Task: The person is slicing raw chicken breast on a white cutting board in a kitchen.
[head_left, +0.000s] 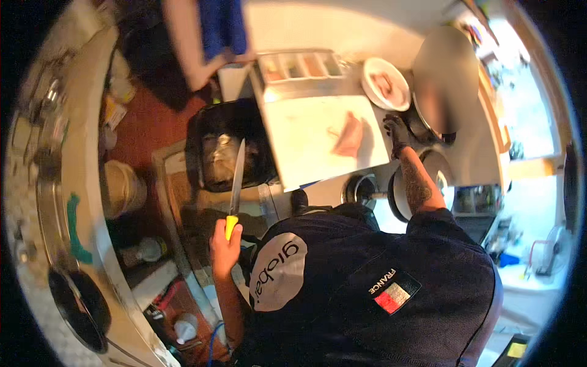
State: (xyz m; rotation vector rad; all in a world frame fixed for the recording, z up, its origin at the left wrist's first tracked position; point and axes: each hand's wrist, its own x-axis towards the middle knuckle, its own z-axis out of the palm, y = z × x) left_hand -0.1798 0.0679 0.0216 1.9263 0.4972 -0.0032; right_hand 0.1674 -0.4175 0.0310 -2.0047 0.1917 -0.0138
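My left hand (225,244), bare, is closed around the yellow handle of a knife (238,174). Its long blade points up and away, in front of a black bin (197,144) with clear plastic inside. My right hand (397,131), in a black glove, is at the right edge of a white cutting board (299,137), below a white bowl (400,92). Its fingers look apart, with nothing visible in them. A pink slab of raw meat or fish (350,137) lies on the board's right half. More pale pink pieces lie in the bowl.
Behind the board stands a metal rack of small containers (302,66). A blurred patch hides most of a metal vessel (419,125) on the right. Round pans (400,189) sit near my right forearm. Off to the left are a white bucket (122,189) and a black frying pan (79,309).
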